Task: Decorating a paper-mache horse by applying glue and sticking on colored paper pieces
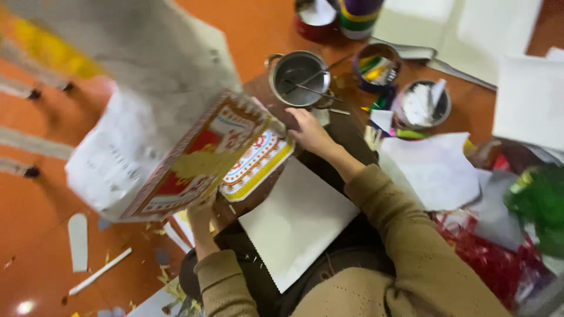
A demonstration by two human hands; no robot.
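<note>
A decorated box [176, 158], papered in red, yellow and white patterns, is held tilted over the lap, so that one patterned face is turned up toward the camera. It is gripped from below by the left hand [202, 216], whose fingers are closed on its lower edge; this seems to steady the weight while the upper side is worked. The right hand [310, 132] is laid at the box's right corner, fingers bent and pressing there; whether anything small is pinched in it cannot be told. A white sheet [296, 220] is spread across the lap just right of the box, probably as a clean working surface. Beyond the box's right corner a steel pot [298, 78] with a stick lying in it is stood within easy reach of the right hand. Further right of the box, a tub of coloured scraps [377, 67] and a bowl [420, 104] of white bits are set. Paper strips [78, 240] are scattered on the orange floor [35, 235] below the box's left.
</note>
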